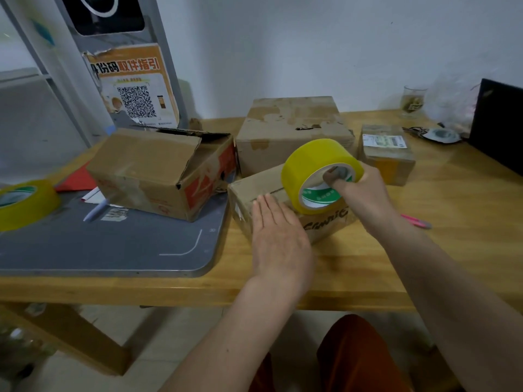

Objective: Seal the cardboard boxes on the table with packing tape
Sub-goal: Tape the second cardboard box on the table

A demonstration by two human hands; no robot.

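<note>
The table [368, 267] carries everything, and I place the rest from the small box [263, 190] under my hands, near its front edge. Behind that box stands the biggest box [291, 131], its top closed; to the left lies an open box [158, 171] with its flap up, resting partly on a grey mat [113, 244]; behind and to the right sits a little labelled box [387, 154]. A spare tape roll [22, 202] lies far left on the mat.

My left hand [278, 236] lies flat on the small box, fingers straight, pressing the top down. My right hand [365, 193] grips the yellow tape roll [317, 171], thumb hooked inside the core, the roll standing on edge on the box top by the seam.

I judge the box light and somewhat soft, likely to slide or dent, so steady pressure beside the seam suits it. The roll is stiff and smooth outside; holding through the core gives the surest grip.
</note>
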